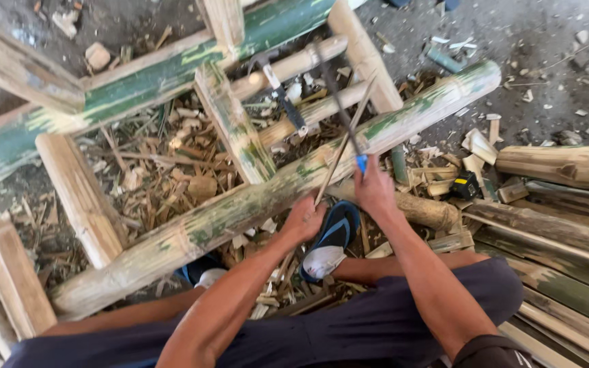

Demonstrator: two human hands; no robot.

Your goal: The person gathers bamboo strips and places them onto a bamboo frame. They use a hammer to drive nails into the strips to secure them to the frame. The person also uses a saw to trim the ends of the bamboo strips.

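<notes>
At the centre of the frame, the right hand (375, 187) is closed around the blue handle of a saw (339, 102), while the left hand (303, 219) pinches the lower end of a thin bamboo strip (343, 143) against the big green pole (274, 191). The strip runs from lower left to upper right, crossing the blade, which points towards the top of the frame. I judge the blade could skid off the slim strip towards the left fingers, since only a pinch steadies it.

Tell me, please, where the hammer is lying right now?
In the head view the hammer lies upper centre, inside the bamboo frame, resting across its inner poles just left of the dark blade held by the right hand.
</notes>
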